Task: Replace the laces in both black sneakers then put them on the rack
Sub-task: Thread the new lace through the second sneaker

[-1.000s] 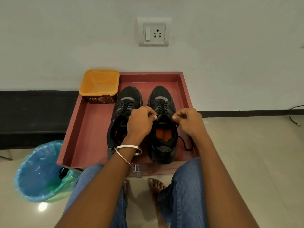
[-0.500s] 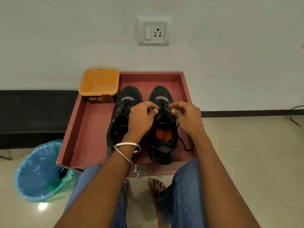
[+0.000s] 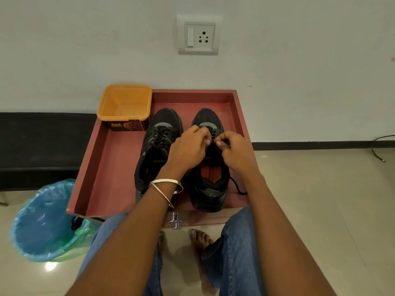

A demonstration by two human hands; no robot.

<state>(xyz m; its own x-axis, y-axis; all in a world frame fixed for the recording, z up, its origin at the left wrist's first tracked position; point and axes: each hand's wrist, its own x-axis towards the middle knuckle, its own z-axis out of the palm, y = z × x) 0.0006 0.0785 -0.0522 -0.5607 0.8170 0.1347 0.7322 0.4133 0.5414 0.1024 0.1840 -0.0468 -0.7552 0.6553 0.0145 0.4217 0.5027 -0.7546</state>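
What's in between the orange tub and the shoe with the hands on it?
The other black shoe sits between the orange tub and the shoe being laced, all on the red tray, in the head view.

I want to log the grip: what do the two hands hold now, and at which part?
Both the left hand and right hand pinch the black lace over the right sneaker, near its tongue.

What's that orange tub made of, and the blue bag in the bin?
The square orange tub looks like smooth, matte moulded plastic, with its rounded rim and even colour. The crinkly blue bin bag looks like thin, glossy plastic film: it wrinkles and shines.
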